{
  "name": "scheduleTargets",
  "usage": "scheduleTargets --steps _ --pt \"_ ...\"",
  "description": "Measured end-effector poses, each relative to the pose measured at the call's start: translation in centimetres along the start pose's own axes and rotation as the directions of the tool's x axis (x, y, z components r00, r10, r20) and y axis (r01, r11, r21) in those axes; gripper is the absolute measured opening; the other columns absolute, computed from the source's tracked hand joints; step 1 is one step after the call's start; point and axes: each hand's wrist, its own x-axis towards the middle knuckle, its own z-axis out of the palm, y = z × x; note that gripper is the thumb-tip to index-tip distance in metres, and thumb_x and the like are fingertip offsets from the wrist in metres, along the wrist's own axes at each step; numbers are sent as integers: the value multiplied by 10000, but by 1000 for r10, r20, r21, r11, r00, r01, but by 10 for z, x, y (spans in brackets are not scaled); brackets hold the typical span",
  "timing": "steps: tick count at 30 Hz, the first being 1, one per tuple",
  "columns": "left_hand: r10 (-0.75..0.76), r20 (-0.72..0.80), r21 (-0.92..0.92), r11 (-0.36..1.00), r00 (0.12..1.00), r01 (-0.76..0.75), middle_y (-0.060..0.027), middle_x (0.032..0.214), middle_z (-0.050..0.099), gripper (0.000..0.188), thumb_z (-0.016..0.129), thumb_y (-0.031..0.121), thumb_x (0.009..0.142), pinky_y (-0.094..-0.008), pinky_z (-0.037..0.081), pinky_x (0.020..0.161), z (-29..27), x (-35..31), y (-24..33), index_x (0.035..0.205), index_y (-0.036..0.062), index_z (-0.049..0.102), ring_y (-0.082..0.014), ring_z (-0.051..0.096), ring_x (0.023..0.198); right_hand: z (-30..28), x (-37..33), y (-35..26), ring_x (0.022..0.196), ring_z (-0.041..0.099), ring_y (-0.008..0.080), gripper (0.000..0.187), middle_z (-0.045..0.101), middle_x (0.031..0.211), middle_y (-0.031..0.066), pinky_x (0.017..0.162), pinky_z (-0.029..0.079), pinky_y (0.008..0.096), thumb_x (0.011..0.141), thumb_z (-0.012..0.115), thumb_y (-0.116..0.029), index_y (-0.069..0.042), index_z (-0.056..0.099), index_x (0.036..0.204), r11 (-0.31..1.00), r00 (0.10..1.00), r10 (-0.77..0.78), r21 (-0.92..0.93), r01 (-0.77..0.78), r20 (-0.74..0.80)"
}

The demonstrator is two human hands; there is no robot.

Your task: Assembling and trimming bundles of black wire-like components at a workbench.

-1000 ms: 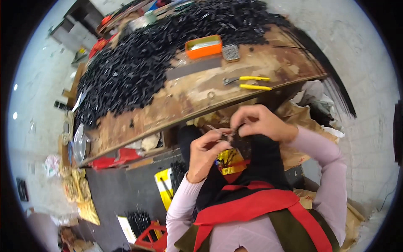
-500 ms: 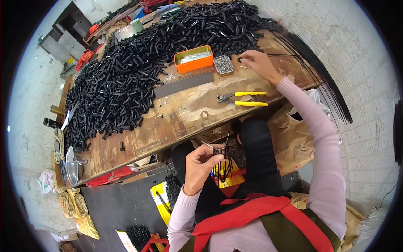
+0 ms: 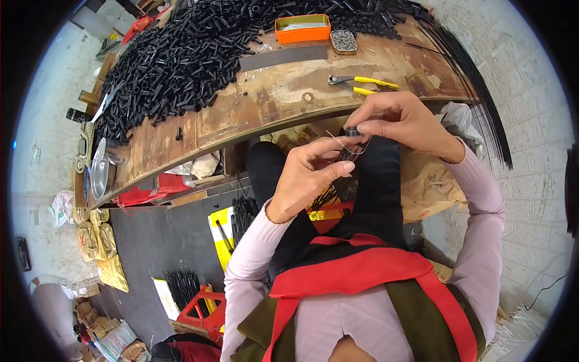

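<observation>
Both my hands meet in front of the table edge, above my knees. My left hand [image 3: 309, 178] has thumb and fingers closed around thin black strands [image 3: 360, 145] hanging in a small bunch. A thin bright metal rod [image 3: 335, 139] sticks out above its fingertips. My right hand [image 3: 407, 123] pinches a small dark cylindrical piece [image 3: 352, 131] against the top of the strands. How the piece and strands join is too small to tell. Beyond, on the table, lie end-cutting pliers [image 3: 365, 84] with yellow handles.
A heap of short black tubes [image 3: 181, 66] covers the table's far left. An orange box [image 3: 303, 35] of thin metal rods and a small tray [image 3: 344, 42] of tiny metal pieces stand beyond a flat grey strip [image 3: 283, 57]. Long black rods [image 3: 482, 96] overhang the right end.
My right hand has come back from beside the small tray to meet my left hand. The left hand has risen slightly toward the table edge. The whole view has tilted downward.
</observation>
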Motion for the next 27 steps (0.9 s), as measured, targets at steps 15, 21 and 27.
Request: scheduleTargets --steps 15,21,27 --pt "-4 -82 3 1000 997 4 -28 903 684 223 676 56 906 -212 492 718 24 -30 9 1114 -18 642 -66 609 784 23 -33 -20 902 590 68 102 659 958 18 819 475 224 906 674 -63 2 666 984 992 995 -104 -73 103 -7" --pt "44 -145 -25 998 988 -49 -24 893 680 160 673 47 903 -210 487 710 31 -33 7 1050 -12 644 -61 605 777 28 -39 -22 902 590 76 95 655 959 26 814 479 229 904 667 -33 15 660 986 976 985 -172 -135 169 -13" --pt "149 -204 19 989 968 -149 -15 854 659 108 659 19 902 -219 500 707 42 -36 5 999 -17 627 -68 603 779 39 -48 -27 890 597 111 142 638 966 59 801 474 241 848 706 2 17 650 977 950 969 -239 -218 221 -57"
